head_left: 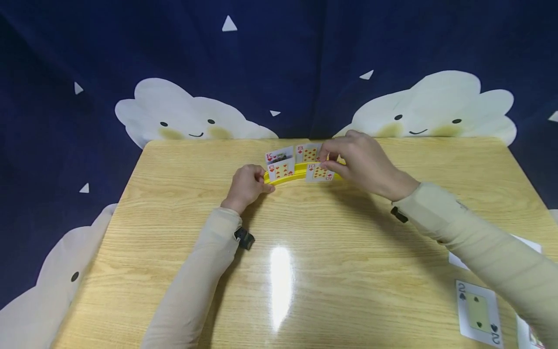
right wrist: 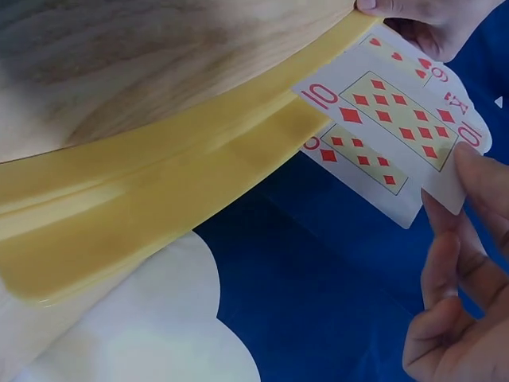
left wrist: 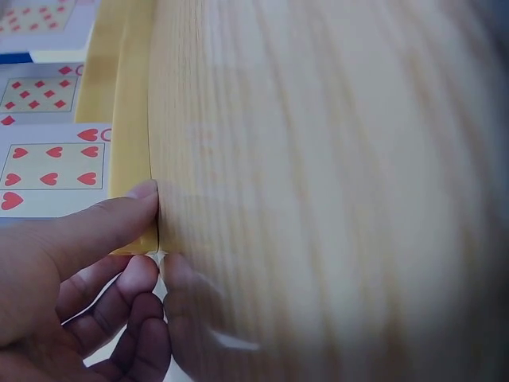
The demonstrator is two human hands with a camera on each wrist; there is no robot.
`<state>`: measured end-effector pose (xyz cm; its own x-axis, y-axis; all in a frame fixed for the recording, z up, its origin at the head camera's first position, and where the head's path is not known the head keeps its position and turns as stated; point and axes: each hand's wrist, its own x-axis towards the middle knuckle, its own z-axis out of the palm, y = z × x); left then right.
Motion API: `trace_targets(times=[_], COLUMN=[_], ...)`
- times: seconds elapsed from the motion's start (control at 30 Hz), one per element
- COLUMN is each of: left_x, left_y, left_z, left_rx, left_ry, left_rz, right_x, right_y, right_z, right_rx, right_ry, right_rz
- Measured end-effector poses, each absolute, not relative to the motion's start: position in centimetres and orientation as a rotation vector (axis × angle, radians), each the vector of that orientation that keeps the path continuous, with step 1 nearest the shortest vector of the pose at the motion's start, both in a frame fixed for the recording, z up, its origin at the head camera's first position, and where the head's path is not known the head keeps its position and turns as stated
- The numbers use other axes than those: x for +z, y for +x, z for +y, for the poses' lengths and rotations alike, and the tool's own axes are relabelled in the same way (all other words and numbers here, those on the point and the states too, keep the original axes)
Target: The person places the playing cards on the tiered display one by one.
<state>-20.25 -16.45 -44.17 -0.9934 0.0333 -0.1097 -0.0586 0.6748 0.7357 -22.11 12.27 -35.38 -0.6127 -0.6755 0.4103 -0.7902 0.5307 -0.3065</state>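
On the yellow rack (head_left: pixel 301 167), a half-hidden king (head_left: pixel 279 154), probably hearts.

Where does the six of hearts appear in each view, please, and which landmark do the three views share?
Head: six of hearts, near the centre, just right of the left hand.
Left wrist: six of hearts, at the left edge, above the hand.
Right wrist: six of hearts, upper right, partly hidden by the ten of diamonds.
Shared landmark: yellow rack.
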Motion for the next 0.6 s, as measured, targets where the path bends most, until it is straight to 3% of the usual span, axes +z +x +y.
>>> trace_targets(times=[0.6], left_x=[-44.2], left_y=[-20.2], left_z=[-16.4], left_rx=[1.212], left_ry=[-0.044], left_rz=[2.773], right_x=[-36.7], right_y=[-24.0], right_z=[10.6], right_rx=[0.605], right_ry=[1.124], right_rz=[-2.576])
